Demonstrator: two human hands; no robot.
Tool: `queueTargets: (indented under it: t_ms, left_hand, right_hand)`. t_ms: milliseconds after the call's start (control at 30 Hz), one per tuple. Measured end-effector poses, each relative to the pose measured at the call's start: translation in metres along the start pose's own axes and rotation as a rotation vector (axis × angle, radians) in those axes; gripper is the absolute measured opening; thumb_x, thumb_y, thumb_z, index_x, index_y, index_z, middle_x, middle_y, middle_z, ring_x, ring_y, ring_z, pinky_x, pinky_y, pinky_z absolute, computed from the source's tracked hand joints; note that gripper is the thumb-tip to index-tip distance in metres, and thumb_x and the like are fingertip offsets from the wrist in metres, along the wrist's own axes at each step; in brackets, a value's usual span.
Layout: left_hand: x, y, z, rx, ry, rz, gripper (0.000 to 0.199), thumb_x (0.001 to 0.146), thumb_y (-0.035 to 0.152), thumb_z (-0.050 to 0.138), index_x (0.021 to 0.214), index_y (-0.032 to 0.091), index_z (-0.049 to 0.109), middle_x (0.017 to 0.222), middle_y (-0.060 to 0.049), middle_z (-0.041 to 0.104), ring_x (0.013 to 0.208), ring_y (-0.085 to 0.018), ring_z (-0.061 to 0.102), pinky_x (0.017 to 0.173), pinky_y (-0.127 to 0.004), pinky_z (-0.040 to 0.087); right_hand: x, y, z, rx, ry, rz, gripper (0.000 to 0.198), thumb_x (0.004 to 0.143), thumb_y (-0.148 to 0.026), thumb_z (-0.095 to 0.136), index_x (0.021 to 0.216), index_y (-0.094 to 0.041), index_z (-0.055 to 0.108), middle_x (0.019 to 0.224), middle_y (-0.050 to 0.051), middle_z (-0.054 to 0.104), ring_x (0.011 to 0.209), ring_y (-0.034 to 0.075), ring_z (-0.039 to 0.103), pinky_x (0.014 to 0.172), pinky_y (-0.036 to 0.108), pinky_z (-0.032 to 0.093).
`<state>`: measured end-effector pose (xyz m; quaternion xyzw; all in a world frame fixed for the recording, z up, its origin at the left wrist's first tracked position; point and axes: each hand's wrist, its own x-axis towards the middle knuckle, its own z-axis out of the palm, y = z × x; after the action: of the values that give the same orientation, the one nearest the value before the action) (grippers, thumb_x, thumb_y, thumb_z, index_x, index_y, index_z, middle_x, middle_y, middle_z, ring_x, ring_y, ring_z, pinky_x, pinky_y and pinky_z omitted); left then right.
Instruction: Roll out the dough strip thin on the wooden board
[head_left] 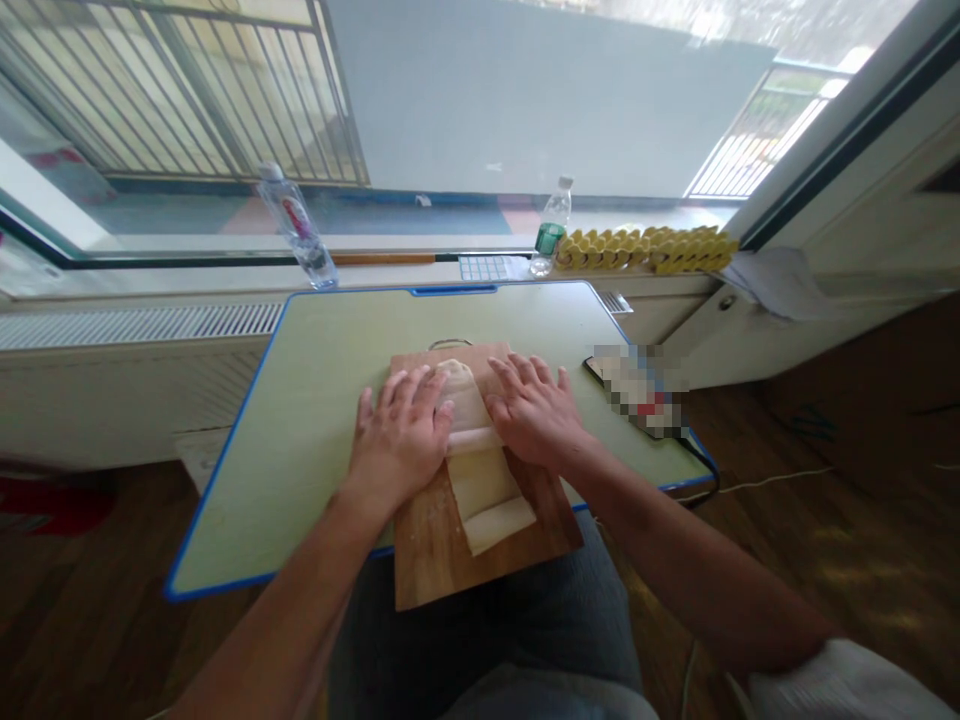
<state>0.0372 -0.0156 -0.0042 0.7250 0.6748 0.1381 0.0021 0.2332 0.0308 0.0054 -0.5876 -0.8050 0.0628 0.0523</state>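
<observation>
A long, pale strip that looks like dough [486, 480] lies lengthwise on a wooden cutting board [424, 560]. A raised ridge or fold crosses its middle, and its near end looks folded over. My left hand [401, 425] rests along the strip's left side, fingers stretched forward and thumb against its edge. On the other side, my right hand [534, 412] lies with its fingers spread, touching the strip's right edge. Both palms face down and neither hand grasps anything. What lies beneath the palms is hidden.
The board overhangs the near edge of a pale green, blue-rimmed table [300, 440]. A partly blurred phone [637, 395] with a cable lies at right. Along the windowsill stand two plastic bottles [300, 230] and yellow egg trays [645, 249].
</observation>
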Motion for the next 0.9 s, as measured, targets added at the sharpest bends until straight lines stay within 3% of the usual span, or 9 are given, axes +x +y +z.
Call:
queueTargets:
  t_ms: [267, 500, 600, 767, 900]
  left_hand:
    - [0.047, -0.01, -0.002, 0.043, -0.068, -0.035, 0.055, 0.107, 0.041, 0.034, 0.154, 0.023, 0.057, 0.167, -0.013, 0.052, 0.151, -0.035, 0.047, 0.125, -0.068, 0.034]
    - [0.0, 0.002, -0.003, 0.02, -0.059, -0.038, 0.058, 0.109, 0.043, 0.03, 0.163, 0.029, 0.048, 0.169, -0.009, 0.049, 0.156, -0.032, 0.042, 0.128, -0.065, 0.031]
    - [-0.003, 0.003, 0.0, 0.013, -0.034, -0.066, 0.058, 0.11, 0.044, 0.031, 0.164, 0.03, 0.047, 0.17, -0.009, 0.049, 0.156, -0.033, 0.042, 0.129, -0.068, 0.028]
    - [0.029, -0.004, 0.002, -0.014, -0.016, -0.107, 0.055, 0.108, 0.044, 0.033, 0.157, 0.03, 0.056, 0.167, -0.01, 0.053, 0.153, -0.035, 0.045, 0.126, -0.072, 0.03]
    - [0.039, -0.004, 0.0, -0.005, 0.065, -0.122, 0.052, 0.108, 0.041, 0.034, 0.148, 0.027, 0.064, 0.16, -0.012, 0.059, 0.146, -0.035, 0.052, 0.125, -0.071, 0.031]
  right_hand:
    - [0.045, 0.001, -0.003, 0.011, 0.025, 0.063, 0.068, 0.104, -0.046, 0.038, 0.167, -0.02, 0.039, 0.175, 0.013, 0.038, 0.158, 0.038, 0.034, 0.127, 0.073, 0.025]
    - [-0.017, -0.002, 0.004, -0.048, 0.125, -0.035, 0.06, 0.11, -0.051, 0.035, 0.165, -0.028, 0.044, 0.174, 0.006, 0.042, 0.16, 0.035, 0.033, 0.13, 0.064, 0.022]
    - [-0.023, -0.001, 0.005, -0.065, 0.167, -0.024, 0.06, 0.111, -0.054, 0.035, 0.164, -0.029, 0.047, 0.171, 0.006, 0.046, 0.159, 0.036, 0.035, 0.13, 0.065, 0.022]
    - [0.017, -0.001, 0.001, -0.034, 0.12, 0.045, 0.059, 0.109, -0.057, 0.037, 0.159, -0.029, 0.053, 0.168, 0.008, 0.051, 0.154, 0.037, 0.042, 0.127, 0.068, 0.028]
    - [0.036, -0.001, -0.001, -0.035, 0.078, 0.077, 0.068, 0.107, -0.064, 0.039, 0.164, -0.028, 0.047, 0.171, 0.01, 0.045, 0.157, 0.04, 0.038, 0.125, 0.074, 0.026]
